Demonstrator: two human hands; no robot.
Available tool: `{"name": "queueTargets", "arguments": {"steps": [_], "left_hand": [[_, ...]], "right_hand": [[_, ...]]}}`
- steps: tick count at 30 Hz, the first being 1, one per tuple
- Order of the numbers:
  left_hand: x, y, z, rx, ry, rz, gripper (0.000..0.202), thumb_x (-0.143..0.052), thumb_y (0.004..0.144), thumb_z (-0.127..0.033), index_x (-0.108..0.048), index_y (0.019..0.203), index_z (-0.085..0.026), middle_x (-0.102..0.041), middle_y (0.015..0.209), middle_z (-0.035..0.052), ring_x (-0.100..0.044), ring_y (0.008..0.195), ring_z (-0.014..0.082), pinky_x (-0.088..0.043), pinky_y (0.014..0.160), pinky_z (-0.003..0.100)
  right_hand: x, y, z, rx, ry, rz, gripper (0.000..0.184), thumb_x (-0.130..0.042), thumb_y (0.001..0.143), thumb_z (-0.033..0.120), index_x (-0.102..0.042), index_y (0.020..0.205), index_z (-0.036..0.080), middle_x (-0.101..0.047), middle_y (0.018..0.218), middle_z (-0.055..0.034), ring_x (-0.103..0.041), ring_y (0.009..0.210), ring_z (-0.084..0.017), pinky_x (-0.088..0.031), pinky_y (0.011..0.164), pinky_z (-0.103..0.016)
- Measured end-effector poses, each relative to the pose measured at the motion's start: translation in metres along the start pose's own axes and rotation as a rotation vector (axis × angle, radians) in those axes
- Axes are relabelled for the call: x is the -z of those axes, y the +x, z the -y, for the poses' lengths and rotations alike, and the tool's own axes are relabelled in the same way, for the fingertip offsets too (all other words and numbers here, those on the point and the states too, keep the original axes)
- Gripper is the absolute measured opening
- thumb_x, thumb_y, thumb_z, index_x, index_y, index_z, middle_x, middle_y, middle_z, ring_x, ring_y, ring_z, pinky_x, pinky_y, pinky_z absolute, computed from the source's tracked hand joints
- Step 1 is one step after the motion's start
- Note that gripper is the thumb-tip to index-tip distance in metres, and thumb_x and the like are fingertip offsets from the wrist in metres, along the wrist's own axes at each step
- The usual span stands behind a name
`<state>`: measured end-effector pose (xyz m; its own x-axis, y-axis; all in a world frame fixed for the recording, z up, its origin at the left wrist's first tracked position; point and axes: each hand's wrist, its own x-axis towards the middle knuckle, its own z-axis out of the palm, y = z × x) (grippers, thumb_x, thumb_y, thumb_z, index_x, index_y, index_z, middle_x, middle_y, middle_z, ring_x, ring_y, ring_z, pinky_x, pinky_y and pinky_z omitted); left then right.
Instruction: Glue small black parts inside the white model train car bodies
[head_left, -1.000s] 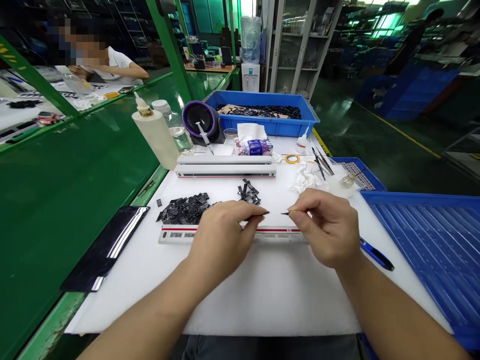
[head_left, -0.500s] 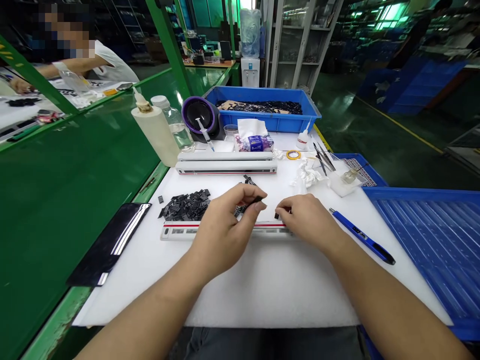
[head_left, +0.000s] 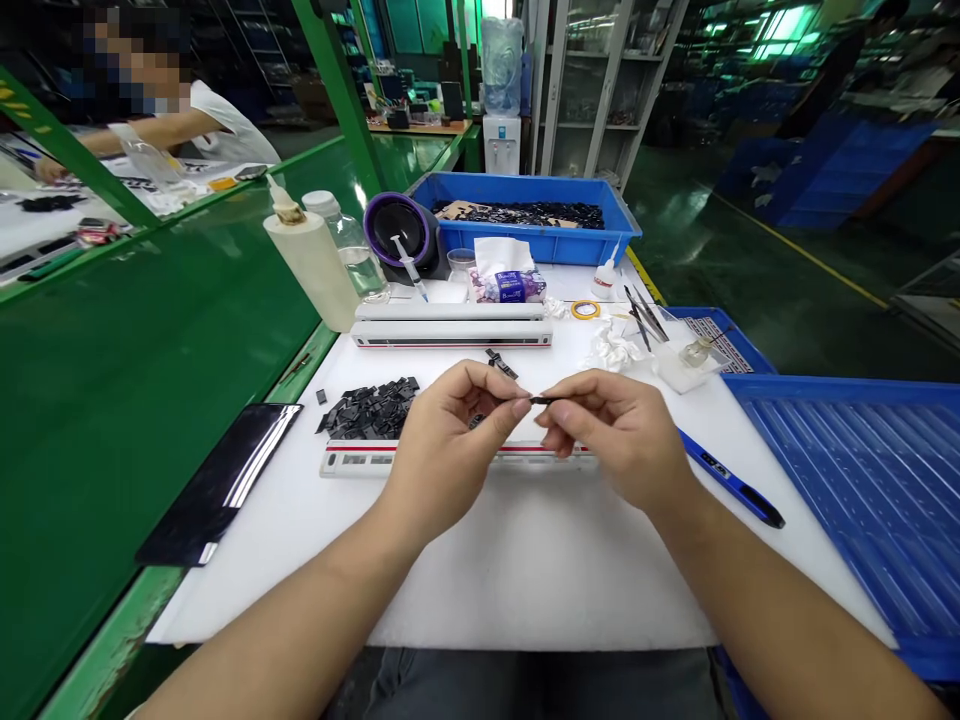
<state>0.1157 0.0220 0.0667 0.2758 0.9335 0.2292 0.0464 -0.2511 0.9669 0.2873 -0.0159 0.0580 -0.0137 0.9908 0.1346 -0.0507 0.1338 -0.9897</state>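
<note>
Since the earlier frame, our right hand (head_left: pixel 626 435) has risen from beside the white strip (head_left: pixel 358 460) and come in to our left hand (head_left: pixel 450 450). Both hands now act on one spot: the small black piece (head_left: pixel 541 400) is between the two sets of fingertips, above the strip. Our left hand pinches its left end; our right hand pinches its right end between thumb and forefinger. We cannot tell whether one piece or two are gripped.

Surface: the strip lies below both hands on the white board (head_left: pixel 540 580). A black pile (head_left: pixel 371 412) is just left of our left hand. Two white bars (head_left: pixel 450 335) lie beyond it. A blue pen-shaped tool (head_left: pixel 739 487) lies right of our right hand, its near-hand end hidden. Crumpled tissue (head_left: pixel 613 350) is beyond that hand.

Room: a blue bin (head_left: pixel 525 245) stands farther ahead of both hands, with a water dispenser (head_left: pixel 501 145) behind. A co-worker's white sleeve (head_left: pixel 225 125) shows far left of our left hand.
</note>
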Motion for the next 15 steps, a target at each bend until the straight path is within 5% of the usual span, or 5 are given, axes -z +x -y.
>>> {"name": "queueTargets", "arguments": {"steps": [6,12,15], "left_hand": [[0.0,0.0,0.001,-0.125,0.461,0.108,0.01,-0.064,0.087,-0.018,-0.07,0.094,-0.022,-0.071,0.083,-0.0019,-0.063,0.076,0.0126,-0.047,0.073,0.026],[0.0,-0.003,0.0,-0.234,0.444,0.219,0.008,-0.064,0.087,-0.013,-0.068,0.089,-0.019,-0.071,0.085,-0.0004,-0.064,0.077,0.0121,-0.047,0.07,0.024],[0.002,-0.006,-0.001,-0.393,0.431,0.291,0.004,-0.064,0.088,-0.014,-0.067,0.089,-0.017,-0.072,0.084,0.0017,-0.064,0.076,0.0121,-0.048,0.068,0.023]], "right_hand": [[0.007,0.001,0.001,0.071,-0.088,-0.052,0.014,-0.07,0.086,0.03,-0.072,0.093,0.018,-0.071,0.074,-0.0016,-0.067,0.064,-0.013,-0.058,0.061,-0.026],[0.015,0.0,0.004,0.072,-0.2,0.043,0.015,-0.064,0.09,0.029,-0.069,0.081,0.018,-0.062,0.065,0.001,-0.057,0.059,-0.01,-0.047,0.056,-0.023],[0.019,-0.001,0.004,0.088,-0.081,0.101,0.016,-0.065,0.089,0.028,-0.068,0.077,0.018,-0.057,0.063,0.0015,-0.049,0.056,-0.008,-0.04,0.052,-0.021]]}}
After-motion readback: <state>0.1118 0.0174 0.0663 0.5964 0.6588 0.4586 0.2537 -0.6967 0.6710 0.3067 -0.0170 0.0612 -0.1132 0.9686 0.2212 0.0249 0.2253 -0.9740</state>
